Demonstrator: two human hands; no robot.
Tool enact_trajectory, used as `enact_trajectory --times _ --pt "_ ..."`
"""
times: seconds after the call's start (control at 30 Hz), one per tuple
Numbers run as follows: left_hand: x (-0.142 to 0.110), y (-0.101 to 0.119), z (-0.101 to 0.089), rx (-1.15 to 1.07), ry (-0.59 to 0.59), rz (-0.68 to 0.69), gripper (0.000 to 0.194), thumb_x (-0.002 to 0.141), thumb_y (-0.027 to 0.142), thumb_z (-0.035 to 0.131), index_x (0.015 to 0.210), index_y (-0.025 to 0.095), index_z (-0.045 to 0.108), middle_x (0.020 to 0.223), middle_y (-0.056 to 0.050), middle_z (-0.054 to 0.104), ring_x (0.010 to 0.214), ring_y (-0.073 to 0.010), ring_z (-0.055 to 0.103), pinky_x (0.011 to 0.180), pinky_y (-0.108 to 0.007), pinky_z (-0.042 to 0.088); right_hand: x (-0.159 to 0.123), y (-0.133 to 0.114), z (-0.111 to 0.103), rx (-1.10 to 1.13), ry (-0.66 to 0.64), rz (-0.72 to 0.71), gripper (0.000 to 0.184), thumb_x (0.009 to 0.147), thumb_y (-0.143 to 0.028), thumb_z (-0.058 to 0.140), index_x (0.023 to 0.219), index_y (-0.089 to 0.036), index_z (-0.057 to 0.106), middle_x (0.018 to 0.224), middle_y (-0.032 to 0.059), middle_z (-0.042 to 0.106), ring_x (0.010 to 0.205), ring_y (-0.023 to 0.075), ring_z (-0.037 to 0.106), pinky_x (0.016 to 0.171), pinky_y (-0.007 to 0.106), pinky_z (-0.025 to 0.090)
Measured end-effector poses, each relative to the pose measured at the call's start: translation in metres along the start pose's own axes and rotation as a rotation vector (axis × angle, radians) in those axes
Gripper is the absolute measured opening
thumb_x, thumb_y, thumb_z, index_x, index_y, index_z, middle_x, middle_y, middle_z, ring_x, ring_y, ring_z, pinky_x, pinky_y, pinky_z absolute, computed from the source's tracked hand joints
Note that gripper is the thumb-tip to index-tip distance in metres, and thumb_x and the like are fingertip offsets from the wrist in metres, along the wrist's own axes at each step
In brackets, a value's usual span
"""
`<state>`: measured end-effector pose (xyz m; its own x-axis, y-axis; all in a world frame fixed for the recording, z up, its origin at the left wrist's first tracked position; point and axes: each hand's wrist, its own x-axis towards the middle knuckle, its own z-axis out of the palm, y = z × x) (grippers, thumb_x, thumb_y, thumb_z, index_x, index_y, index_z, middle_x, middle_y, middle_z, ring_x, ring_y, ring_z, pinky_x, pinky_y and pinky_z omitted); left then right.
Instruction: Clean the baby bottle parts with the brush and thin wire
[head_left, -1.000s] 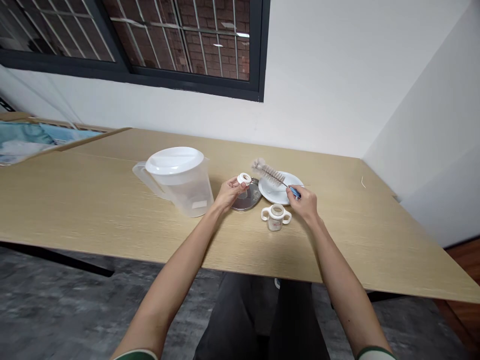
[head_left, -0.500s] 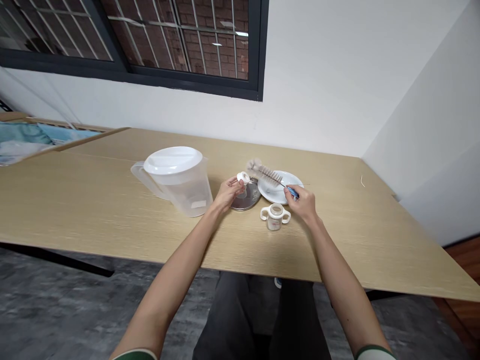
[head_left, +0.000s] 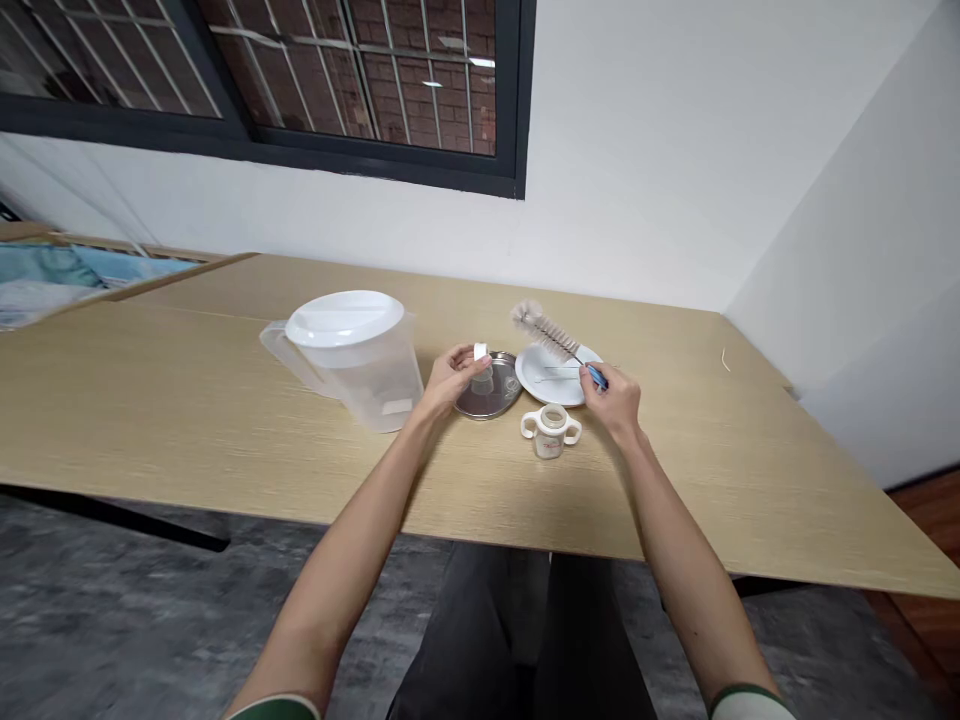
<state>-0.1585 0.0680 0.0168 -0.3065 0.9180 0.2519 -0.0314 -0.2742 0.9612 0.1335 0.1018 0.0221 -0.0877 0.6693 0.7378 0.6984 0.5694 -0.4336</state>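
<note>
My left hand (head_left: 448,378) is closed on a small white bottle collar with a clear teat (head_left: 482,366), held just over a round steel dish (head_left: 491,395). My right hand (head_left: 616,398) grips the blue handle of a bottle brush (head_left: 547,335), whose bristled end points up and left over a white saucer (head_left: 556,375). A small two-handled baby bottle (head_left: 551,431), without its top, stands on the table between my hands.
A clear plastic jug with a white lid (head_left: 351,352) stands left of my left hand. The wooden table (head_left: 187,400) meets a white wall with a dark-framed window. A second table surface with blue cloth (head_left: 45,275) lies far left.
My left hand turned the collar and teat on its side and lowered it toward the steel dish. The brush swung right and tilted up over the saucer.
</note>
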Motion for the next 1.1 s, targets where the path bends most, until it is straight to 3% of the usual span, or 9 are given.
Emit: enact_trajectory --times 0.1,0.27,0.47,0.6,0.77,0.93,1.1 --pt "-0.0042 0.0059 0.0003 0.195 -0.022 0.083 0.068 0.069 0.051 0.083 0.126 0.019 0.064 0.098 -0.006 0.07 0.085 -0.0176 0.064 0.077 -0.029 0.051 0.0008 -0.0001 -0.0009 0.021 0.036 -0.005 0.035 0.094 -0.044 0.052 0.092 -0.018 0.075 0.072 0.0041 0.073 0.061 0.0154 0.062 0.062 0.027 0.042" --pt "-0.0066 0.0072 0.0 0.509 -0.157 0.09 0.058 0.068 0.054 0.079 0.111 0.017 0.068 0.101 -0.006 0.069 0.091 -0.0215 0.062 0.084 -0.034 0.049 0.0017 -0.0002 -0.0039 0.04 0.081 -0.005 0.036 0.094 -0.044 0.051 0.092 -0.017 0.075 0.077 0.0059 0.075 0.065 0.0164 0.065 0.064 0.027 0.045" --pt "-0.0055 0.0009 -0.003 0.667 -0.257 0.075 0.051 0.062 0.046 0.08 0.1 0.018 0.063 0.099 -0.006 0.067 0.095 -0.0236 0.063 0.087 -0.036 0.05 0.0022 0.001 -0.0048 0.033 0.074 0.006 0.037 0.094 -0.045 0.05 0.09 -0.017 0.074 0.074 0.0058 0.074 0.064 0.0162 0.064 0.064 0.027 0.044" --pt "-0.0067 -0.0004 -0.0037 0.748 -0.298 0.067 0.054 0.059 0.042 0.081 0.103 0.018 0.061 0.101 -0.006 0.067 0.091 -0.024 0.064 0.083 -0.036 0.052 0.0026 0.0009 -0.0053 0.027 0.068 0.006 0.038 0.094 -0.046 0.05 0.09 -0.017 0.074 0.071 0.005 0.072 0.061 0.0155 0.061 0.062 0.027 0.043" --pt "-0.0092 0.0018 -0.002 0.851 -0.328 0.059 0.049 0.064 0.043 0.077 0.106 0.018 0.067 0.108 -0.009 0.07 0.096 -0.027 0.066 0.085 -0.038 0.051 0.0044 0.003 -0.0061 0.014 0.093 0.044 0.038 0.093 -0.047 0.05 0.089 -0.017 0.073 0.074 0.0063 0.073 0.067 0.0173 0.064 0.066 0.028 0.044" --pt "-0.0083 -0.0003 -0.0029 0.899 -0.331 0.014 0.046 0.064 0.039 0.076 0.104 0.018 0.068 0.1 -0.007 0.073 0.093 -0.0268 0.068 0.079 -0.036 0.052 0.0064 0.005 -0.0081 -0.003 0.133 0.138 0.038 0.094 -0.046 0.049 0.088 -0.018 0.073 0.075 0.0057 0.072 0.067 0.0174 0.062 0.067 0.028 0.043" --pt "-0.0065 -0.0011 -0.0053 0.985 -0.348 0.028 0.041 0.072 0.045 0.072 0.103 0.02 0.072 0.102 -0.008 0.075 0.096 -0.0274 0.068 0.084 -0.037 0.051 0.0086 0.0057 -0.01 -0.003 0.159 0.204 0.037 0.093 -0.046 0.049 0.088 -0.018 0.073 0.074 0.0049 0.071 0.068 0.0186 0.062 0.069 0.028 0.042"
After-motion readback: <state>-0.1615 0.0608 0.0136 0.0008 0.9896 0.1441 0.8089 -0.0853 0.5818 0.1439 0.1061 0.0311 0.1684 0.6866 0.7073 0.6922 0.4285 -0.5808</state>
